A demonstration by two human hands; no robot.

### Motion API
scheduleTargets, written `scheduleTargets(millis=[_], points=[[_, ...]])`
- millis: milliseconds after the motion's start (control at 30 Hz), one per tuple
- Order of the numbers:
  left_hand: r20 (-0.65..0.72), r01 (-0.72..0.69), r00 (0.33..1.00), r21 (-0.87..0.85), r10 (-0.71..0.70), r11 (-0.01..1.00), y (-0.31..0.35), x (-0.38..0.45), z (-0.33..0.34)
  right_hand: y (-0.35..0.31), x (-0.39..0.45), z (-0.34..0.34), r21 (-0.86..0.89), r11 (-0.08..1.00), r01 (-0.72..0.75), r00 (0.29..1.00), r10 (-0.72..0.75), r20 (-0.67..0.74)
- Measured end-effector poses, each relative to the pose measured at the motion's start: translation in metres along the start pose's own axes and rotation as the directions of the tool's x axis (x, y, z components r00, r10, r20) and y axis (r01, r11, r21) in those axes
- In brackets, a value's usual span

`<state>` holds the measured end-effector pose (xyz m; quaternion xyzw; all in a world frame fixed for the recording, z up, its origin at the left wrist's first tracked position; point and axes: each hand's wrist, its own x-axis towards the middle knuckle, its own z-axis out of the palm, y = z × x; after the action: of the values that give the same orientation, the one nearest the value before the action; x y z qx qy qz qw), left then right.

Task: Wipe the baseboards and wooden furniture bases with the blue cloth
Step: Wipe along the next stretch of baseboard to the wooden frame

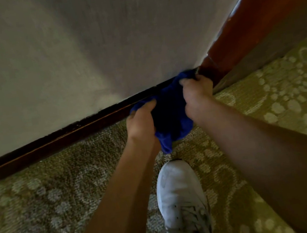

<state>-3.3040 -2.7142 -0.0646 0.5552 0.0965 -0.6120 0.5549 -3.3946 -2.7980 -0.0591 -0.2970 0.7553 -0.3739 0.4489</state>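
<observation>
Above patterned green carpet [41, 206], both hands, left hand [139, 122] and right hand [198, 96], grip the blue cloth [170, 113] against the dark baseboard [51, 141], fingers curled into it

A pale wall [76, 48] fills the upper part of the view. Below lies a green carpet [41, 206] with a light floral pattern, and a white laced shoe [180, 199] stands on it.

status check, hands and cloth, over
Left hand and right hand both grip bunched blue cloth. Cloth at dark wooden baseboard, corner end. Nothing in the way.
</observation>
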Motion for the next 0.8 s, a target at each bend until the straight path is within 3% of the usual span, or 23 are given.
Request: scheduleTargets(millis=[67, 167, 233, 333, 467, 600, 800], points=[[-0.106, -0.081, 0.991, -0.007, 0.08, 0.997, 0.002, -0.005, -0.009, 0.006, -0.017, 0.009, -0.002, 1.0, 0.003, 1.0, -0.003, 0.03], [-0.27, -0.243, 0.937, -0.047, 0.222, 0.969, 0.002, -0.007, -0.036, 0.021, -0.048, 0.018, -0.005, 1.0, -0.001, 0.964, 0.002, 0.264], [-0.286, -0.275, 0.923, -0.018, 0.259, 0.961, -0.001, -0.006, -0.049, 0.027, -0.06, 0.016, 0.023, 0.999, -0.024, 0.933, 0.014, 0.359], [-0.182, -0.227, 0.958, -0.001, 0.223, 0.974, -0.004, -0.016, -0.05, 0.031, -0.058, -0.003, 0.122, 0.992, -0.04, 0.966, 0.007, 0.259], [-0.063, -0.13, 0.989, 0.098, 0.136, 0.987, 0.0, -0.036, -0.032, 0.039, -0.065, -0.043, 0.253, 0.956, -0.148, 0.979, 0.105, 0.174], [-0.004, -0.172, 0.985, 0.168, 0.175, 0.971, -0.003, -0.062, -0.001, 0.033, -0.087, -0.088, 0.302, 0.929, -0.214, 0.976, 0.187, 0.116], [0.031, -0.02, 0.999, 0.263, 0.013, 0.965, -0.02, -0.081, -0.007, 0.013, -0.1, -0.137, 0.077, 0.94, -0.331, 0.93, 0.312, 0.192]])
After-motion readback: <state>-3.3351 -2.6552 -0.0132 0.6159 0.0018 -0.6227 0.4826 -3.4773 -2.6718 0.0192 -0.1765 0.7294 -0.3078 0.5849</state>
